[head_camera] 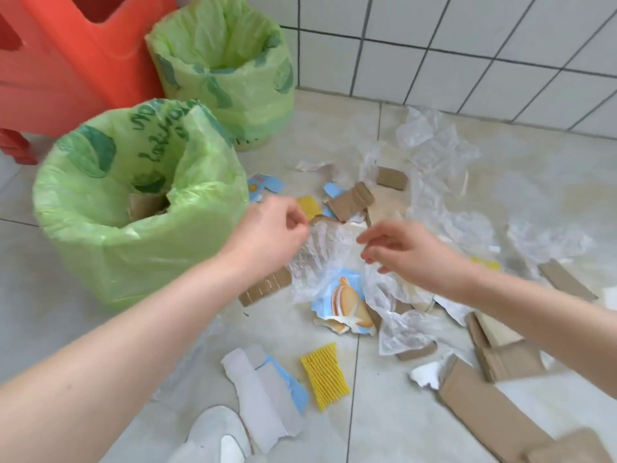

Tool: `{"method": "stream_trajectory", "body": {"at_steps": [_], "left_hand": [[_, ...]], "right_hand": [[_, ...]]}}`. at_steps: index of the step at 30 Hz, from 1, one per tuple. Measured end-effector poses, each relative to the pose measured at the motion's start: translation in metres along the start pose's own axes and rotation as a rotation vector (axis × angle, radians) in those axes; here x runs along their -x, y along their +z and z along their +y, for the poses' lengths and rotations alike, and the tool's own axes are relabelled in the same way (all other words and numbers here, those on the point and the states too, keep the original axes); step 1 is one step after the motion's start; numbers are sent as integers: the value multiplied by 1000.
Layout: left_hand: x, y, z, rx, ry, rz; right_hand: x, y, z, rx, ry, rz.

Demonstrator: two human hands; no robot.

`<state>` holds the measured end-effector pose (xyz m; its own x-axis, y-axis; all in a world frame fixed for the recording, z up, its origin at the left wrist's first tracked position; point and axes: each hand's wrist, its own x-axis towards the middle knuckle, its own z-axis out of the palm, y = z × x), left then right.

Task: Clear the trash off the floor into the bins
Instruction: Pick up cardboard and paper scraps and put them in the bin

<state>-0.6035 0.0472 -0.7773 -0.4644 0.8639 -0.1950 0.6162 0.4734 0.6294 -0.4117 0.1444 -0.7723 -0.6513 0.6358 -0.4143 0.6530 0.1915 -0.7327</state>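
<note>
Torn trash covers the tiled floor: clear plastic sheets (434, 152), brown cardboard strips (480, 406), blue biscuit-box scraps (347, 302) and yellow foam nets (325, 375). Two bins lined with green bags stand at the left, the near bin (100, 235) holding a cardboard piece and the far bin (233, 95) behind it. My left hand (273, 228) is curled, pinching the upper corner of a crumpled clear plastic sheet (327, 255) beside the near bin. My right hand (404, 252) hovers at the sheet's other edge, its fingers loosely spread and their tips touching the plastic. Both hands are motion-blurred.
A red plastic stool (60, 55) stands behind the bins at the upper left. A white tiled wall (467, 45) closes off the back. A white shoe (213, 436) shows at the bottom edge. More cardboard (567, 282) lies at the right.
</note>
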Motion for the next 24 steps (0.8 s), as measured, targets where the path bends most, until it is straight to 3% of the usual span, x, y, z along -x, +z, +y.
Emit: {"method": "stream_trajectory", "body": {"at_steps": [3, 6, 9, 12, 17, 19, 24], "left_hand": [[26, 51, -26, -77, -45, -194], [48, 83, -51, -138, -75, -250], [54, 97, -61, -89, -90, -164], [45, 102, -67, -31, -125, 16], [30, 99, -80, 121, -236, 175], [24, 98, -89, 77, -259, 130], [16, 103, -106, -210, -334, -58]], "right_hand": [[34, 14, 62, 211, 57, -78], [64, 28, 112, 399, 57, -189], [85, 38, 150, 668, -21, -254], [98, 43, 175, 868, -106, -212], [99, 40, 193, 896, 129, -81], [97, 39, 198, 861, 215, -56], [90, 48, 195, 839, 216, -69]]}}
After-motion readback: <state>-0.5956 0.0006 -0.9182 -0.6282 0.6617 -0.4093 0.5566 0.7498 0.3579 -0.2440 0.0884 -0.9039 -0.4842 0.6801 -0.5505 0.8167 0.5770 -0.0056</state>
